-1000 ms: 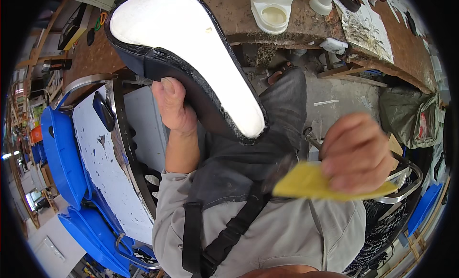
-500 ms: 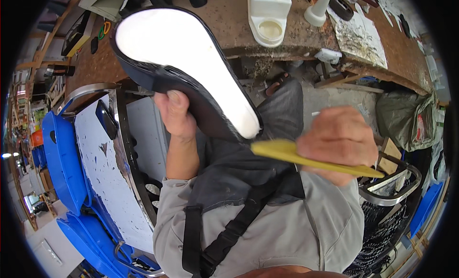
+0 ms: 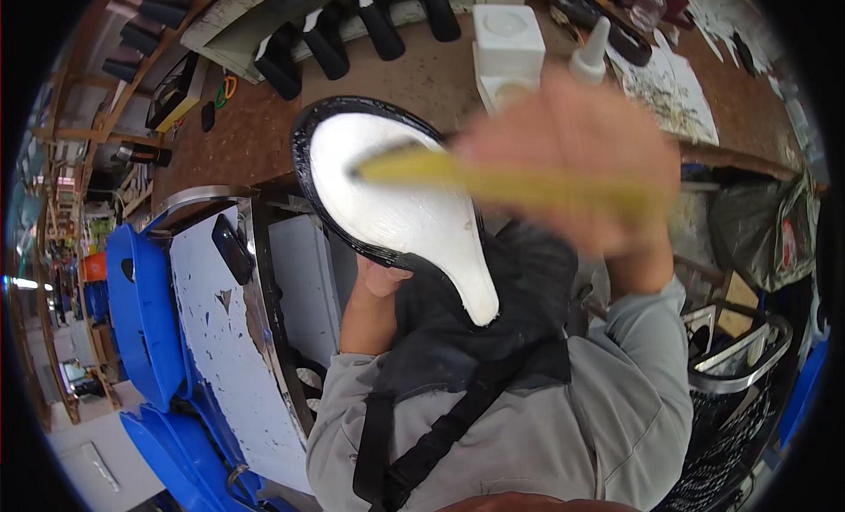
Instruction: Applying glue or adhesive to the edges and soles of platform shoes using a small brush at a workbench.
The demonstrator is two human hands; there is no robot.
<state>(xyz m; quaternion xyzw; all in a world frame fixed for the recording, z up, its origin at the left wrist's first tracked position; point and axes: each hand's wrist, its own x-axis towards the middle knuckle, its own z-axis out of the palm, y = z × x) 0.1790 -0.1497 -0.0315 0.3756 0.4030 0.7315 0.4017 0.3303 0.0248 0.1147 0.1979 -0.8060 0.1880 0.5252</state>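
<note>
The black-rimmed white form (image 3: 440, 221) is held up at the near side of the workbench (image 3: 255, 132), its broad end overlapping the bench's edge in this view and its narrow end farthest from it. It is judged fairly light and stiff – it is carried one-handed without visible sagging – and the glossy rim may be slick or tacky. A hold is best taken under the broad part, away from that rim. The left hand (image 3: 385, 277) is closed on it from below, though the fingers are hidden beneath. The right hand (image 3: 572, 160), nearer the bench's right part, is closed around a yellow tool (image 3: 422, 172); both are blurred. Whether the tool's dark tip touches the white face cannot be told. A white container (image 3: 510, 41) on the bench is partly covered by that hand.
</note>
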